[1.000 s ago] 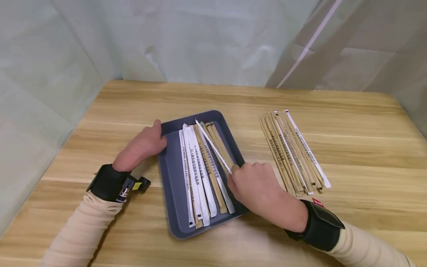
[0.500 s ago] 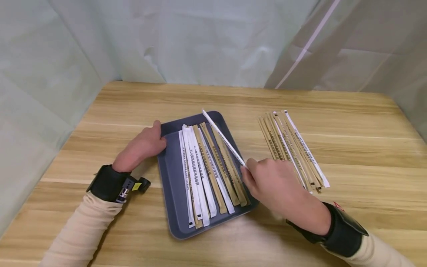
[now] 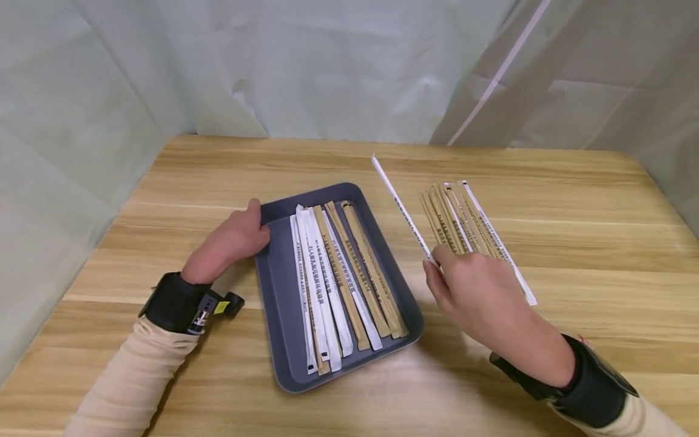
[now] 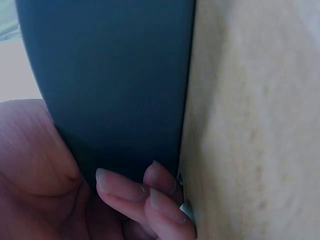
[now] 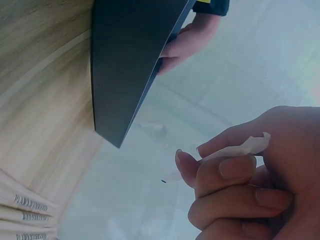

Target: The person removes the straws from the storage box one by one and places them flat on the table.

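A white paper-wrapped straw point(image 3: 401, 207) slants up from my right hand point(image 3: 480, 291), whose curled fingers pinch its near end. In the right wrist view the end of its wrapper point(image 5: 257, 145) pokes out between thumb and fingers. My left hand point(image 3: 228, 243) grips the left rim of a dark grey tray point(image 3: 275, 328), thumb over the edge. Fingertips point(image 4: 122, 187) press the tray's outer wall in the left wrist view. Several wrapped straws point(image 3: 344, 279), white and brown, lie side by side in the tray.
To the tray's right, a second group of wrapped straws point(image 3: 445, 209), mostly brown, lies on the wooden table point(image 3: 601, 243), partly hidden by my right hand. Pale sheeting point(image 3: 338, 67) hangs behind the table and at its sides.
My right hand has lifted the white straw from over the tray and moved right, towards the loose group on the table. My left hand stays on the tray rim.
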Action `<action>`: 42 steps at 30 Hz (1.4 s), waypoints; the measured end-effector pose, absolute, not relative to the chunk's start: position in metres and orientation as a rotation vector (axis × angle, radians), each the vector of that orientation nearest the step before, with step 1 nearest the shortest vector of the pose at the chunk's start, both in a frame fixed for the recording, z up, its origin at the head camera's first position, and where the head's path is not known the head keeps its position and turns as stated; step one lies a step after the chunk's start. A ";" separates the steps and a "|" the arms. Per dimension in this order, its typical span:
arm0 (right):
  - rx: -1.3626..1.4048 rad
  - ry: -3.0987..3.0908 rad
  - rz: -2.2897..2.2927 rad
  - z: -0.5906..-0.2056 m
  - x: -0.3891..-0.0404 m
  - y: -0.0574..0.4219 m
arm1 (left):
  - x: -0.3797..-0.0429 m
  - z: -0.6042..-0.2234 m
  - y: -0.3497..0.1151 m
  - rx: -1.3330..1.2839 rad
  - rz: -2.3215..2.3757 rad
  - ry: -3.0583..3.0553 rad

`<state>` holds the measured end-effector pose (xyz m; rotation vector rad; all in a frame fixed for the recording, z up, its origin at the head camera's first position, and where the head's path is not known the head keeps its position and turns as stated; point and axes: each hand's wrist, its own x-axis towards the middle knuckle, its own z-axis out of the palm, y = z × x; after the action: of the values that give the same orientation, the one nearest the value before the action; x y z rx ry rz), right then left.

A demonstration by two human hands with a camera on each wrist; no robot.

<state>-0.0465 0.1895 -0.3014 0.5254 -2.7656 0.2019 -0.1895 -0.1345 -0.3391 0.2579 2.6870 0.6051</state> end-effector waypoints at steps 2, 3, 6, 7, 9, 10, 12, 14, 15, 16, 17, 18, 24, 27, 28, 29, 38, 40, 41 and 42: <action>0.511 -2.757 0.197 -0.301 -0.046 0.192 | -0.189 -0.339 -0.134 0.256 0.601 2.686; 0.503 -2.758 0.195 -0.301 -0.047 0.193 | -0.189 -0.339 -0.134 0.253 0.602 2.685; 0.478 -2.758 0.193 -0.302 -0.047 0.197 | -0.189 -0.339 -0.134 0.237 0.603 2.679; 0.471 -2.759 0.191 -0.302 -0.047 0.199 | -0.190 -0.340 -0.134 0.232 0.604 2.676; 0.463 -2.764 0.190 -0.302 -0.047 0.202 | -0.190 -0.340 -0.134 0.227 0.603 2.673; 0.460 -2.764 0.189 -0.302 -0.047 0.204 | -0.190 -0.340 -0.134 0.225 0.605 2.671; 0.455 -2.766 0.187 -0.303 -0.047 0.208 | -0.190 -0.340 -0.134 0.226 0.609 2.670; 0.451 -2.770 0.186 -0.304 -0.047 0.212 | -0.190 -0.341 -0.134 0.228 0.608 2.673; 0.447 -2.772 0.187 -0.304 -0.047 0.213 | -0.190 -0.341 -0.134 0.227 0.608 2.675; 0.446 -2.769 0.188 -0.305 -0.047 0.215 | -0.190 -0.341 -0.134 0.227 0.610 2.676; 0.446 -2.766 0.187 -0.306 -0.047 0.217 | -0.190 -0.341 -0.134 0.228 0.610 2.678; 0.446 -2.758 0.183 -0.307 -0.048 0.219 | -0.190 -0.341 -0.134 0.228 0.610 2.677; 0.426 -2.714 0.172 -0.310 -0.048 0.229 | -0.190 -0.342 -0.134 0.223 0.620 2.670; 0.419 -2.708 0.179 -0.311 -0.048 0.233 | -0.190 -0.342 -0.134 0.225 0.613 2.671; 0.417 -2.706 0.176 -0.311 -0.048 0.234 | -0.190 -0.342 -0.134 0.228 0.611 2.671; 0.414 -2.708 0.174 -0.311 -0.048 0.236 | -0.190 -0.341 -0.134 0.229 0.609 2.671; 0.378 -2.748 0.170 -0.313 -0.047 0.246 | -0.191 -0.342 -0.134 0.227 0.623 2.674; 0.367 -2.753 0.167 -0.313 -0.047 0.248 | -0.191 -0.341 -0.134 0.231 0.624 2.675; 0.359 -2.757 0.166 -0.314 -0.047 0.249 | -0.191 -0.341 -0.134 0.232 0.622 2.675; 0.351 -2.763 0.165 -0.314 -0.047 0.250 | -0.191 -0.341 -0.134 0.234 0.622 2.675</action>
<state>-0.0467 0.2497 -0.3138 0.3515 -2.7627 0.1649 -0.1910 -0.1345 -0.3414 0.2340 2.6747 0.6221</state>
